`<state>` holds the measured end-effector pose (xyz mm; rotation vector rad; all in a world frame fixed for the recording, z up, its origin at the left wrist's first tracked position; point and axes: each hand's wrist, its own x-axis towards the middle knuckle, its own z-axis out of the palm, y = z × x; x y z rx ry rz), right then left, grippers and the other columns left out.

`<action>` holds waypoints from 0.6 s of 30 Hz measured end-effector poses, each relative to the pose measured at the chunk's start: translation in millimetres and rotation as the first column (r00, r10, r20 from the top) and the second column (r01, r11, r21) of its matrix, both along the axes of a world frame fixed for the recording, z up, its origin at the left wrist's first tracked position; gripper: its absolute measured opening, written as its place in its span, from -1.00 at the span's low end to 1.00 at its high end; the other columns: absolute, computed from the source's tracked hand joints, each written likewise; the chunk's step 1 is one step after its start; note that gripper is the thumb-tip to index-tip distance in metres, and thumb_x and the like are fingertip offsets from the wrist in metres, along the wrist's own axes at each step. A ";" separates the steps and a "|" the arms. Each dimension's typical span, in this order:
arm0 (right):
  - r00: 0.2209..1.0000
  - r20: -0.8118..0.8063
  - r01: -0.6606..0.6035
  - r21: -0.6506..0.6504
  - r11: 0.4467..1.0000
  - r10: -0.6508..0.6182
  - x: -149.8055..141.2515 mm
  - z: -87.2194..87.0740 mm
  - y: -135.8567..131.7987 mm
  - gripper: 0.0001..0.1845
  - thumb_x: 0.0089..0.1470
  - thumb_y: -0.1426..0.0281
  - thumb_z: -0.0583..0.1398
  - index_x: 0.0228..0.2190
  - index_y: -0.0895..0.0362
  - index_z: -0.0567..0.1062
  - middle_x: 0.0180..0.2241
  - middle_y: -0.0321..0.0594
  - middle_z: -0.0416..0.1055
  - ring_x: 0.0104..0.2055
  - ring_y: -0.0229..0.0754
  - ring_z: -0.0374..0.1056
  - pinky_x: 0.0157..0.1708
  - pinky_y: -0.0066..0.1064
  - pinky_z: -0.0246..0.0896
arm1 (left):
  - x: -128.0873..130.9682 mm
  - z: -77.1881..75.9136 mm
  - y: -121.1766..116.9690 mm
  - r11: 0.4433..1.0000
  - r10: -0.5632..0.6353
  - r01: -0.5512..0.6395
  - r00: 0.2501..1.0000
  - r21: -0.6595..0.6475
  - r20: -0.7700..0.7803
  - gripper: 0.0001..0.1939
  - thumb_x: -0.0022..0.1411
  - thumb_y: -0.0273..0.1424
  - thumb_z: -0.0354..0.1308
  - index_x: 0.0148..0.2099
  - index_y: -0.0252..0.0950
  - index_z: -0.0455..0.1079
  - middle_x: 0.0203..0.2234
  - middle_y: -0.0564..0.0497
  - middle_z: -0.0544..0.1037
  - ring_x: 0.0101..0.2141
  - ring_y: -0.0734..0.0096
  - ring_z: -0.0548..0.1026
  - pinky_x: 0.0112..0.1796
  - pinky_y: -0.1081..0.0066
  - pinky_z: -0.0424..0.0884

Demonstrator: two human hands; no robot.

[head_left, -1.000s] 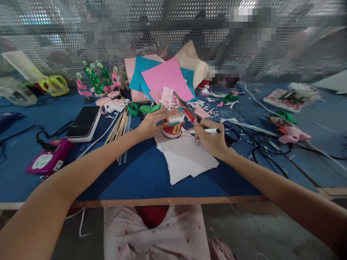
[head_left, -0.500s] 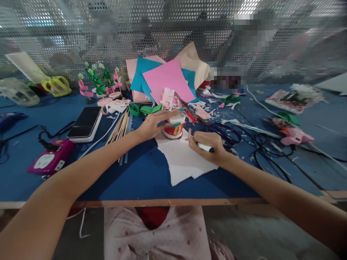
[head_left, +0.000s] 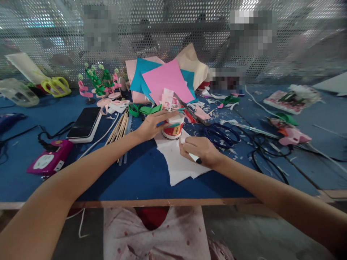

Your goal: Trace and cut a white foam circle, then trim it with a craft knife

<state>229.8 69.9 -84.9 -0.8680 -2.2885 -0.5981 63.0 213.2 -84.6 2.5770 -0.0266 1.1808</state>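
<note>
- The wooden sticks (head_left: 119,126) lie loose near the left forearm (head_left: 108,151); a sideways sweep of it could scatter them.
- The red-and-white cup (head_left: 173,129) stands upright at the far part of the white sheet (head_left: 176,162); uneven pressure from above could tip it or make it slip.
- The sheet has no hand visibly pinning its near edge, so a drag from the marker (head_left: 195,158) could turn it under the cup.
- The scissors (head_left: 222,135) lie just beyond the right wrist, where a backward swing could knock them.
- The left hand (head_left: 151,125) reaches in from the side, fingers spread across the cup's top and side, steadying it.
- The right hand (head_left: 200,148) is curled around the marker, its dark end towards the body; whether the tip touches the sheet, I cannot tell.
</note>
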 end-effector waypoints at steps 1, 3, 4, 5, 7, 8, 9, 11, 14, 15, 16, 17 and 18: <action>1.000 0.015 -0.011 -0.010 1.000 0.011 -0.8 0.6 -0.4 -0.65 0.08 0.62 0.01 -0.68 0.13 0.18 -0.68 -0.38 0.04 -0.61 -0.35 -0.09 -0.58 -0.49 -0.17 | 0.2 -0.2 0.1 1.000 0.002 -0.002 1.000 -0.006 -0.003 -0.54 0.26 -0.48 0.05 0.20 -0.18 0.21 -0.01 -0.15 0.46 -0.04 0.36 0.45 -0.07 0.33 0.43; 0.999 0.045 -0.021 -0.005 1.000 0.021 -2.8 1.9 -1.2 -0.65 0.08 0.63 0.01 -0.67 0.13 0.19 -0.68 -0.38 0.03 -0.60 -0.35 -0.09 -0.58 -0.49 -0.17 | 0.6 -0.4 0.2 1.000 -0.001 0.001 1.000 -0.015 -0.004 -0.54 0.26 -0.48 0.06 0.20 -0.18 0.21 -0.02 -0.15 0.46 -0.06 0.37 0.46 -0.07 0.33 0.44; 0.998 0.059 -0.020 0.006 1.000 0.019 -4.2 2.5 -1.4 -0.65 0.08 0.62 0.01 -0.67 0.14 0.20 -0.68 -0.38 0.03 -0.60 -0.34 -0.09 -0.57 -0.49 -0.17 | 0.7 -0.4 0.2 1.000 -0.005 0.005 1.000 -0.017 -0.001 -0.54 0.26 -0.47 0.06 0.20 -0.18 0.21 -0.02 -0.15 0.46 -0.06 0.37 0.46 -0.08 0.34 0.44; 0.998 0.069 -0.016 0.026 1.000 0.014 -5.8 3.1 -1.4 -0.65 0.09 0.62 0.01 -0.67 0.14 0.20 -0.68 -0.37 0.03 -0.60 -0.34 -0.10 -0.57 -0.49 -0.17 | 0.7 -0.3 0.1 1.000 -0.009 0.009 1.000 -0.017 0.002 -0.55 0.26 -0.47 0.06 0.20 -0.19 0.21 -0.02 -0.15 0.46 -0.07 0.37 0.46 -0.08 0.34 0.44; 0.995 0.103 -0.009 0.052 0.999 0.003 -9.9 3.9 -1.0 -0.65 0.11 0.61 -0.01 -0.66 0.14 0.22 -0.68 -0.37 0.05 -0.59 -0.33 -0.08 -0.56 -0.48 -0.16 | 0.8 -0.3 0.1 1.000 -0.014 0.014 1.000 -0.011 0.008 -0.54 0.26 -0.48 0.06 0.20 -0.19 0.21 -0.02 -0.15 0.46 -0.06 0.37 0.46 -0.08 0.33 0.44; 0.993 0.120 -0.005 0.059 0.998 -0.002 -12.2 4.0 -0.5 -0.65 0.11 0.60 -0.02 -0.66 0.13 0.23 -0.67 -0.36 0.06 -0.59 -0.33 -0.07 -0.56 -0.48 -0.15 | 0.8 -0.3 0.1 1.000 -0.013 0.013 1.000 -0.009 0.010 -0.54 0.26 -0.49 0.05 0.20 -0.19 0.21 -0.01 -0.15 0.46 -0.05 0.36 0.45 -0.07 0.33 0.44; 0.991 0.132 -0.001 0.062 0.998 -0.007 -14.5 3.8 0.3 -0.65 0.12 0.60 -0.03 -0.65 0.13 0.24 -0.67 -0.36 0.06 -0.59 -0.33 -0.06 -0.56 -0.48 -0.14 | 0.8 -0.5 0.2 1.000 -0.011 0.011 1.000 -0.007 0.012 -0.54 0.25 -0.51 0.05 0.20 -0.19 0.21 -0.01 -0.14 0.46 -0.04 0.36 0.45 -0.07 0.32 0.43; 0.990 0.142 0.010 0.060 0.998 -0.019 -18.5 3.0 1.9 -0.65 0.12 0.60 -0.05 -0.65 0.13 0.25 -0.67 -0.36 0.07 -0.59 -0.33 -0.05 -0.57 -0.48 -0.13 | 0.9 -1.0 0.4 1.000 -0.006 0.006 1.000 -0.006 0.013 -0.53 0.25 -0.52 0.05 0.19 -0.18 0.22 -0.01 -0.14 0.46 -0.06 0.36 0.45 -0.08 0.31 0.44; 0.991 0.128 0.020 0.090 0.996 -0.032 -22.0 1.8 3.8 -0.65 0.11 0.61 -0.04 -0.65 0.13 0.25 -0.67 -0.36 0.06 -0.60 -0.33 -0.06 -0.58 -0.48 -0.14 | 1.1 -1.6 0.8 1.000 -0.001 0.001 1.000 -0.008 0.007 -0.52 0.24 -0.52 0.06 0.20 -0.17 0.21 -0.01 -0.14 0.46 -0.09 0.38 0.46 -0.10 0.32 0.45; 0.991 0.130 0.016 0.094 0.995 -0.028 -22.4 1.7 4.0 -0.64 0.11 0.61 -0.04 -0.66 0.14 0.25 -0.67 -0.36 0.06 -0.60 -0.33 -0.06 -0.58 -0.48 -0.14 | 1.1 -1.6 0.8 1.000 0.000 0.000 1.000 -0.011 0.003 -0.52 0.25 -0.52 0.06 0.20 -0.17 0.21 -0.02 -0.14 0.46 -0.10 0.39 0.47 -0.10 0.32 0.45; 0.991 0.135 0.008 0.092 0.996 -0.021 -22.5 1.8 4.1 -0.64 0.11 0.61 -0.04 -0.66 0.14 0.25 -0.67 -0.36 0.07 -0.60 -0.34 -0.05 -0.57 -0.48 -0.14 | 1.1 -1.5 0.7 1.000 0.003 -0.003 1.000 -0.014 -0.002 -0.52 0.25 -0.51 0.06 0.20 -0.16 0.21 -0.02 -0.13 0.46 -0.11 0.39 0.47 -0.10 0.32 0.45; 0.990 0.144 -0.002 0.081 0.997 -0.010 -22.4 2.1 4.1 -0.63 0.11 0.61 -0.04 -0.66 0.15 0.25 -0.67 -0.36 0.08 -0.60 -0.34 -0.04 -0.57 -0.48 -0.14 | 1.0 -1.4 0.5 1.000 0.007 -0.007 1.000 -0.018 -0.007 -0.53 0.25 -0.51 0.05 0.20 -0.16 0.21 -0.02 -0.13 0.47 -0.10 0.39 0.47 -0.09 0.32 0.45; 0.987 0.159 -0.008 0.062 0.998 -0.002 -22.3 2.3 4.3 -0.63 0.12 0.61 -0.05 -0.66 0.15 0.26 -0.67 -0.35 0.09 -0.59 -0.35 -0.03 -0.56 -0.48 -0.13 | 0.9 -1.2 0.3 1.000 0.009 -0.009 1.000 -0.020 -0.010 -0.53 0.26 -0.51 0.05 0.20 -0.16 0.21 -0.03 -0.13 0.47 -0.10 0.39 0.47 -0.09 0.32 0.45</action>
